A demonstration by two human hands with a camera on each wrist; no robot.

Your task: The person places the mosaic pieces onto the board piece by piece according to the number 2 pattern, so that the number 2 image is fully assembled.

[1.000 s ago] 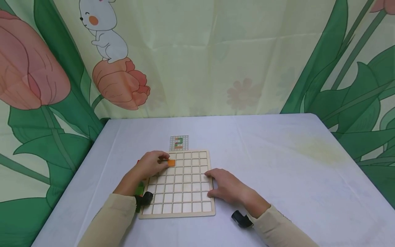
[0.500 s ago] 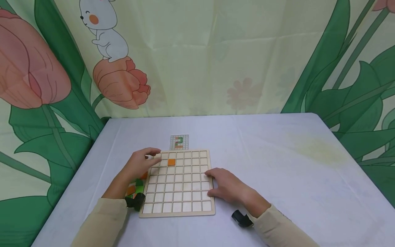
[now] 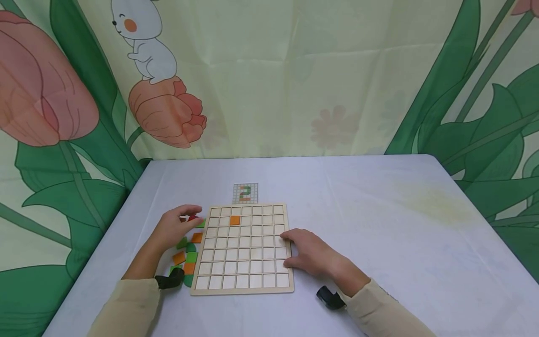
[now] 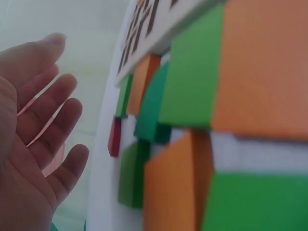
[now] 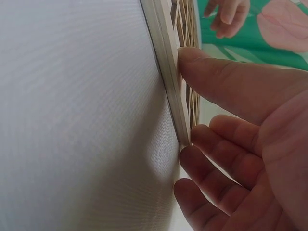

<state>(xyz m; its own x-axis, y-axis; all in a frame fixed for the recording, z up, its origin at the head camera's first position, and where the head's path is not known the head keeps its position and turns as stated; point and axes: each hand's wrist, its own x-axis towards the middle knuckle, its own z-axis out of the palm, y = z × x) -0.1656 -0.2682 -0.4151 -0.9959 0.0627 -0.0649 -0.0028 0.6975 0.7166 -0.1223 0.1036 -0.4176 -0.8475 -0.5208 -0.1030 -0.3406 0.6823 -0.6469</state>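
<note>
A square wooden grid board [image 3: 242, 291] lies on the white table, with one orange square block [image 3: 235, 220] in a cell near its top left. My left hand [image 3: 173, 229] hovers beyond the board's left edge, fingers relaxed and apart, holding nothing. Beneath and beside it lie loose blocks: an orange one [image 3: 178, 258], a light green one [image 3: 191, 257], a dark green rounded one [image 4: 156, 106] and a small red one [image 4: 114, 137]. At the board's right edge rests my right hand [image 3: 309, 252], thumb and fingertips touching the rim, fingers loosely bent.
A small card [image 3: 245, 193] printed with a grid and a green and orange figure lies just behind the board. The white tablecloth [image 3: 370, 224] stretches to the right. Behind the table hangs a curtain [image 3: 261, 93] with printed tulips and a rabbit.
My left hand has let go of the orange block in its cell and moved left, off the board to the loose blocks, uncovering more of them. The right hand stays at the edge.
</note>
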